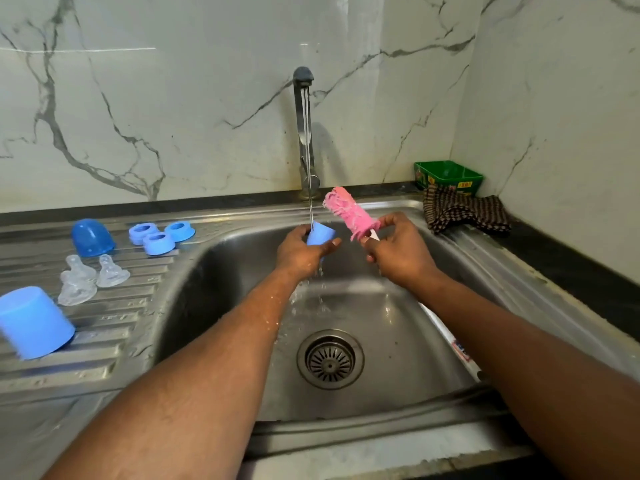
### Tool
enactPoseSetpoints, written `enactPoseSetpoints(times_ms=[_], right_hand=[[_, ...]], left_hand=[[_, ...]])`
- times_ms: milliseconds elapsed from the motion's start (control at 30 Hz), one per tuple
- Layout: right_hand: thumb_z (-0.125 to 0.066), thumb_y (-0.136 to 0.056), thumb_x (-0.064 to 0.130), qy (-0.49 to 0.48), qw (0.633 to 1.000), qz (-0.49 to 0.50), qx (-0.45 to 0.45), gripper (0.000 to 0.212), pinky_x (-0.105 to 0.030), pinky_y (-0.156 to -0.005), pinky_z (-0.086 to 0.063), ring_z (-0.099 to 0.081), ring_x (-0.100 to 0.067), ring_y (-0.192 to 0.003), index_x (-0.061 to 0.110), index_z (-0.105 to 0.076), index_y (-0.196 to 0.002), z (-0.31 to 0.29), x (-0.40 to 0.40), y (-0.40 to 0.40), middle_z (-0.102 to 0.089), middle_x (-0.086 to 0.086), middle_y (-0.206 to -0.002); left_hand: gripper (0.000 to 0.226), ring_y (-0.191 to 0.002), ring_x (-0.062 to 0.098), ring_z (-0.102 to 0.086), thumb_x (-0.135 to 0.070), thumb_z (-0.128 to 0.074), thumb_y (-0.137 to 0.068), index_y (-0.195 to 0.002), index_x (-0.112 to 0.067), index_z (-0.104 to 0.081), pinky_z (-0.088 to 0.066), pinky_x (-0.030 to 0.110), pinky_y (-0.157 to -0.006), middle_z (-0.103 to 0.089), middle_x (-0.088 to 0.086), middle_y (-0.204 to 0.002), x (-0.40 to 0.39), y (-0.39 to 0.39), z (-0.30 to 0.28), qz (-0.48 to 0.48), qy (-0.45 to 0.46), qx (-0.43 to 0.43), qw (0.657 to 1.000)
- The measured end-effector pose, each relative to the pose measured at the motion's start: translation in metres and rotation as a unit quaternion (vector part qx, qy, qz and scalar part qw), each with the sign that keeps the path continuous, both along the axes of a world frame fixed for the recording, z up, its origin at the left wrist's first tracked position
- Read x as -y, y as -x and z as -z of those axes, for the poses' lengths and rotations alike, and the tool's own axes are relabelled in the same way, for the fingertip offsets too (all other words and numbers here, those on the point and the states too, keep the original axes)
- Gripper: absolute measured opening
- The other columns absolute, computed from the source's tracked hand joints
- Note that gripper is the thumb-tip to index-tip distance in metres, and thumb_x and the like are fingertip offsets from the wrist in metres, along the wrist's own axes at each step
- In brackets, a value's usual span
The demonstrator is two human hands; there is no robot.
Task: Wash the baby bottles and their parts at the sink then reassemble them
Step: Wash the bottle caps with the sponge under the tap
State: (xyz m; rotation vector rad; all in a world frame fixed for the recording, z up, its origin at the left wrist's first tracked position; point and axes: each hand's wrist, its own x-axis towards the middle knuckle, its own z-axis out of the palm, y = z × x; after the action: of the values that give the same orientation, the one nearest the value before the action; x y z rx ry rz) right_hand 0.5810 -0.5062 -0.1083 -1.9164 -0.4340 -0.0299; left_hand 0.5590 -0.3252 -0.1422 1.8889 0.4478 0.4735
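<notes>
My left hand (300,252) grips a small blue bottle cap (320,234) over the sink, under the stream of water from the tap (304,133). My right hand (398,252) holds a pink bottle brush (348,211) by its white handle, the brush head pointing up and left, just right of the cap. On the drainboard at left lie three blue collar rings (161,233), a dark blue dome cap (91,237), three clear teats (90,277) and a larger blue cap (33,322) standing upside down.
The steel sink basin (398,341) has a round drain strainer (330,359) in its floor. A checked brown cloth (465,213) lies at the back right corner, with a green tub (448,178) behind it. Marble walls stand behind and to the right.
</notes>
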Motion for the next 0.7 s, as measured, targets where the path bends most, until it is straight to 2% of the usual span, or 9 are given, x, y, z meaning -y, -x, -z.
enactPoseSetpoints(times_ms=[67, 133, 267, 367, 467, 533, 567, 600, 700], right_hand=[[-0.069, -0.09, 0.023, 0.004, 1.0, -0.011, 0.004, 0.025, -0.03, -0.055, -0.041, -0.055, -0.011, -0.049, 0.023, -0.046, -0.1, -0.001, -0.001, 0.002, -0.069, -0.009, -0.073], [-0.069, -0.091, 0.022, 0.011, 1.0, -0.016, 0.012, 0.024, -0.031, -0.056, -0.043, -0.055, -0.007, -0.047, 0.022, -0.047, -0.102, -0.003, -0.002, 0.004, -0.07, -0.007, -0.072], [-0.069, -0.092, 0.023, 0.001, 1.0, -0.005, 0.015, 0.023, -0.032, -0.057, -0.044, -0.056, -0.007, -0.046, 0.025, -0.046, -0.099, -0.004, 0.0, 0.002, -0.07, -0.005, -0.07], [-0.068, -0.092, 0.022, -0.005, 1.0, -0.002, 0.009, 0.024, -0.033, -0.058, -0.044, -0.056, -0.011, -0.05, 0.024, -0.047, -0.101, -0.005, 0.0, 0.003, -0.07, -0.006, -0.072], [-0.068, -0.092, 0.022, 0.001, 1.0, -0.001, 0.011, 0.024, -0.034, -0.06, -0.046, -0.058, -0.012, -0.052, 0.021, -0.048, -0.105, -0.005, 0.0, 0.003, -0.07, -0.006, -0.071], [-0.068, -0.092, 0.021, 0.001, 1.0, -0.001, 0.008, 0.025, -0.033, -0.058, -0.046, -0.057, -0.011, -0.052, 0.022, -0.047, -0.105, -0.005, 0.0, 0.004, -0.069, -0.006, -0.073], [-0.068, -0.092, 0.021, 0.0, 1.0, -0.001, 0.005, 0.024, -0.032, -0.057, -0.045, -0.056, -0.011, -0.051, 0.022, -0.047, -0.105, -0.006, 0.001, 0.004, -0.07, -0.007, -0.074], [-0.068, -0.092, 0.02, -0.001, 1.0, -0.002, 0.006, 0.024, -0.032, -0.057, -0.044, -0.056, -0.011, -0.051, 0.022, -0.047, -0.104, -0.006, 0.001, 0.004, -0.07, -0.007, -0.074], [-0.069, -0.092, 0.02, 0.002, 1.0, -0.004, 0.01, 0.024, -0.033, -0.057, -0.045, -0.057, -0.011, -0.051, 0.024, -0.046, -0.1, -0.005, 0.0, 0.003, -0.07, -0.006, -0.073]], left_hand=[[0.055, -0.096, 0.021, -0.061, -0.027, -0.083, -0.079, -0.124, -0.014, -0.054, -0.056, 0.032, -0.079, -0.061, 0.004, -0.116, -0.002, 0.003, -0.002, -0.003, 0.004, 0.009, 1.0], [0.047, -0.093, 0.02, -0.06, -0.02, -0.082, -0.08, -0.115, -0.019, -0.051, -0.055, 0.034, -0.08, -0.062, 0.006, -0.114, -0.004, 0.004, -0.002, -0.023, 0.006, 0.024, 0.999], [0.053, -0.092, 0.022, -0.061, -0.019, -0.084, -0.078, -0.112, -0.018, -0.044, -0.055, 0.032, -0.074, -0.06, 0.008, -0.113, -0.001, 0.006, -0.006, -0.037, 0.014, 0.04, 0.998], [0.056, -0.093, 0.029, -0.068, -0.03, -0.087, -0.074, -0.111, -0.017, -0.046, -0.061, 0.04, -0.071, -0.062, 0.009, -0.111, 0.004, 0.004, -0.01, -0.039, 0.03, 0.038, 0.998], [0.059, -0.064, 0.022, -0.069, -0.056, -0.081, -0.072, -0.11, -0.018, -0.057, -0.054, 0.029, -0.049, -0.069, 0.007, -0.1, 0.005, 0.005, -0.01, -0.022, -0.009, -0.029, 0.999], [0.065, -0.059, 0.021, -0.068, -0.069, -0.073, -0.072, -0.112, -0.02, -0.058, -0.057, 0.033, -0.055, -0.071, 0.005, -0.095, 0.003, 0.007, -0.01, -0.039, -0.05, -0.046, 0.997], [0.065, -0.062, 0.021, -0.067, -0.068, -0.073, -0.073, -0.112, -0.02, -0.057, -0.058, 0.034, -0.059, -0.07, 0.005, -0.096, 0.001, 0.008, -0.01, -0.052, -0.044, -0.028, 0.997], [0.062, -0.065, 0.021, -0.066, -0.061, -0.075, -0.075, -0.113, -0.018, -0.054, -0.057, 0.032, -0.055, -0.068, 0.006, -0.099, 0.001, 0.009, -0.011, -0.052, -0.013, -0.001, 0.999], [0.056, -0.074, 0.025, -0.063, -0.029, -0.083, -0.078, -0.115, -0.016, -0.043, -0.05, 0.028, -0.047, -0.06, 0.015, -0.116, -0.002, 0.012, -0.008, 0.012, 0.097, 0.047, 0.994]])
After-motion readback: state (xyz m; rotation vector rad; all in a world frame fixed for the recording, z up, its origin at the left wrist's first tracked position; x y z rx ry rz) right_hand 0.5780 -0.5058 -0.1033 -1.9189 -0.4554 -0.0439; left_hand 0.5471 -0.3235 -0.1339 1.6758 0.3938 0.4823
